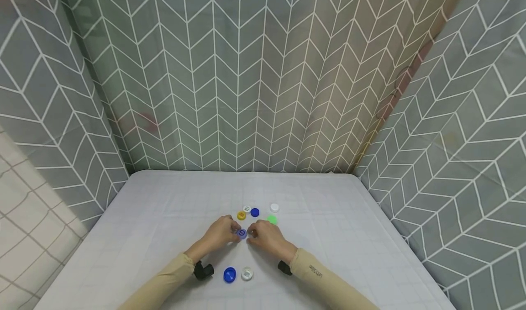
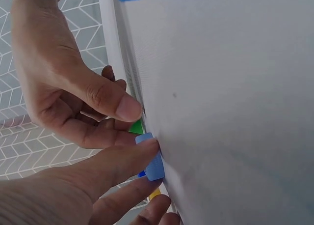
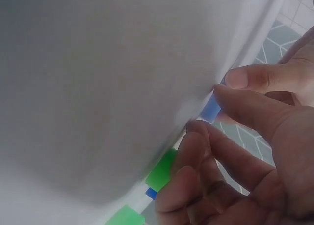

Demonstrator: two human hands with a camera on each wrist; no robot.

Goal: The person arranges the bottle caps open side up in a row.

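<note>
Between both hands, a light blue bottle cap lies on the white table, a round mark on its top. My left hand pinches it from the left, with the thumb on one side and the index finger on the other, as the left wrist view of the cap shows. My right hand is close on the cap's other side, fingers bent and a small gap between thumb and index finger. In the right wrist view its thumb overlaps the cap, and nothing sits in its grasp.
Behind the hands lie a yellow cap, a white cap, a dark blue cap, another white cap and a green cap. Nearer are a blue cap and a whitish cap. Patterned curtains surround the table.
</note>
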